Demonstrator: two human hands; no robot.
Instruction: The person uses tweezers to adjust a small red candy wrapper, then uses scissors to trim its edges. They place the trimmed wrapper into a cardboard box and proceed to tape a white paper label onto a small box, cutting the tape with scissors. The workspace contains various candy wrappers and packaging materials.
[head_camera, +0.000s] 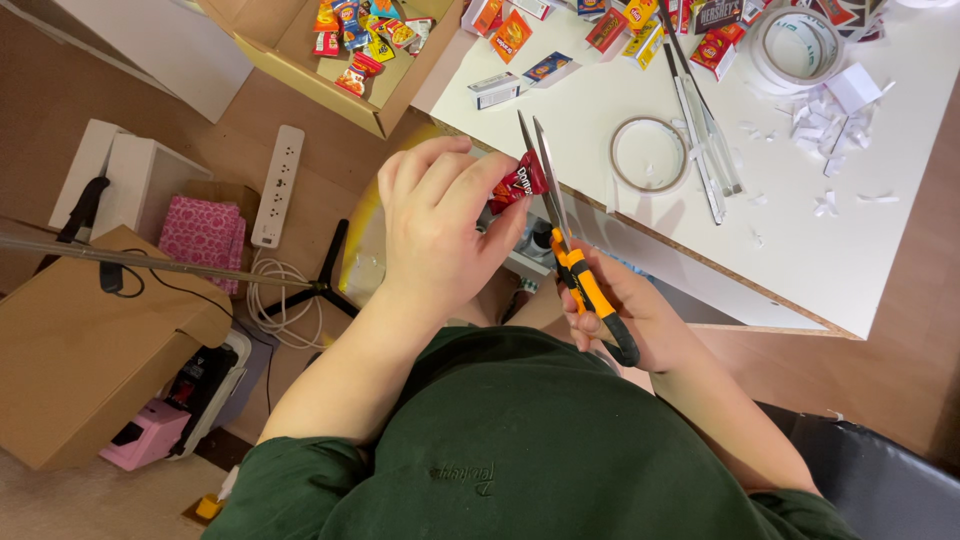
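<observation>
While the left hand (435, 225) pinches a tiny red snack bag (518, 182) between thumb and fingertips, it holds the bag up in the air, just off the near left corner of the white desk (800, 260). That keeps the little bag steady and easy to see. The right hand (625, 315) is wrapped tight around the orange and black handles of the scissors (560, 215). The blades point up and stand a little apart, right beside the bag's edge. More tiny packets (520, 35) lie along the far edge of the desk, and white paper scraps (830, 130) sit near its right side by a tape roll (797, 45).
</observation>
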